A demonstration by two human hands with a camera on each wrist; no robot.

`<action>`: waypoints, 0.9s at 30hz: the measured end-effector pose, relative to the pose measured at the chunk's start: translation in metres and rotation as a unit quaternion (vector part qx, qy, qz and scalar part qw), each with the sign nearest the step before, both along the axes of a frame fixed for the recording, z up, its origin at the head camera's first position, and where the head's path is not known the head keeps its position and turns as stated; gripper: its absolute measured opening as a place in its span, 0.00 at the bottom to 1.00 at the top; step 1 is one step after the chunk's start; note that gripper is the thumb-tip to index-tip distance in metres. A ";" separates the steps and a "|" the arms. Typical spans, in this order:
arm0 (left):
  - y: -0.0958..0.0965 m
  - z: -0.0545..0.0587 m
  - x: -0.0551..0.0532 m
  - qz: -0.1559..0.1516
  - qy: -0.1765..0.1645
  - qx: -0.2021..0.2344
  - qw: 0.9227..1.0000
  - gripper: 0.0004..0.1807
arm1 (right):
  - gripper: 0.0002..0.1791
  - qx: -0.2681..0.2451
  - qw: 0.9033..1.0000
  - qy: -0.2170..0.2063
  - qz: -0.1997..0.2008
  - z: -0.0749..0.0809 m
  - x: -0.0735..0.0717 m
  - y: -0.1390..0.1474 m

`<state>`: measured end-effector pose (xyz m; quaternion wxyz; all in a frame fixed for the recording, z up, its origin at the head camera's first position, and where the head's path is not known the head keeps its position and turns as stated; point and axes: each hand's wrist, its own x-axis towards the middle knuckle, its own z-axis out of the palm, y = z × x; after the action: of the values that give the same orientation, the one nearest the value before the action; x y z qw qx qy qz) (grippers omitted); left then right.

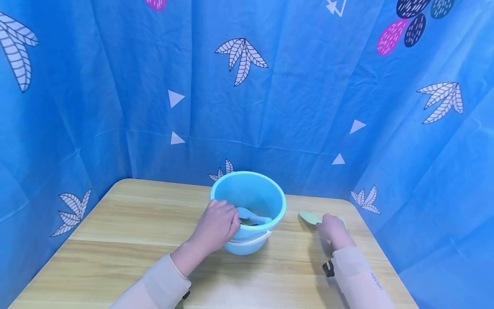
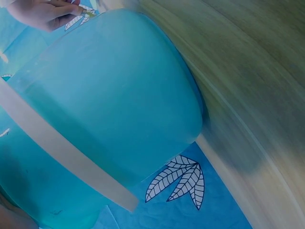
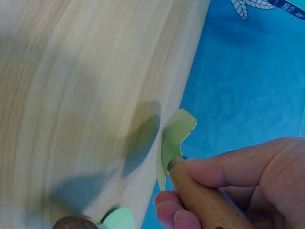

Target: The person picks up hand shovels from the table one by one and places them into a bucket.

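Observation:
My left hand (image 1: 219, 223) grips the near left rim of a light-blue plastic bucket (image 1: 247, 189) on the table. A white carrying handle (image 2: 62, 152) hangs across the bucket's side. Inside lies a blue tool (image 1: 254, 216) with a rounded end; its lower part is hidden. To the right, my right hand (image 1: 335, 231) pinches the wooden handle (image 3: 205, 198) of a small garden tool with a light-green, notched head (image 3: 177, 138). Left of that hand is an oval green blade (image 1: 308, 216). A green piece (image 3: 119, 219) is partly cut off in the right wrist view.
The wood-grain table (image 1: 127, 214) has rounded far corners. Blue patterned cloth (image 1: 247, 116) hangs behind and on both sides, close to the table's edges. A brown rounded object (image 3: 74, 223) shows at the bottom of the right wrist view.

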<state>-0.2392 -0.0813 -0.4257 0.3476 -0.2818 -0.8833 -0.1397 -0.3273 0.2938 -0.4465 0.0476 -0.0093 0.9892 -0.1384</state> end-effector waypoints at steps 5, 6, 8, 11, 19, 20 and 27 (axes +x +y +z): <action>0.000 0.000 0.000 0.005 -0.002 -0.005 1.000 0.13 | 0.16 -0.020 1.000 -0.002 -0.008 0.005 0.003 0.001; 0.000 0.000 0.000 0.007 -0.002 -0.007 1.000 0.13 | 0.16 -0.022 1.000 -0.001 -0.008 0.006 0.003 0.000; 0.000 0.001 0.000 0.007 -0.003 -0.009 1.000 0.13 | 0.16 -0.023 1.000 0.003 -0.006 0.010 0.004 0.000; 0.000 0.001 0.001 0.007 -0.002 -0.012 1.000 0.14 | 0.15 -0.014 1.000 0.008 0.002 0.015 0.005 -0.001; 0.000 0.000 -0.001 0.002 0.002 -0.008 1.000 0.14 | 0.19 0.000 1.000 0.014 0.022 0.029 0.007 0.001; 0.000 0.000 -0.001 0.003 0.002 -0.009 1.000 0.14 | 0.20 -0.001 1.000 0.012 0.022 0.031 0.008 0.002; 0.001 0.000 -0.001 0.013 -0.010 -0.015 1.000 0.14 | 0.24 -0.010 1.000 0.007 0.021 0.046 0.016 0.000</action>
<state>-0.2404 -0.0802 -0.4258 0.3361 -0.2743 -0.8924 -0.1245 -0.3115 0.2937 -0.4009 0.0438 -0.0311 0.9876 -0.1472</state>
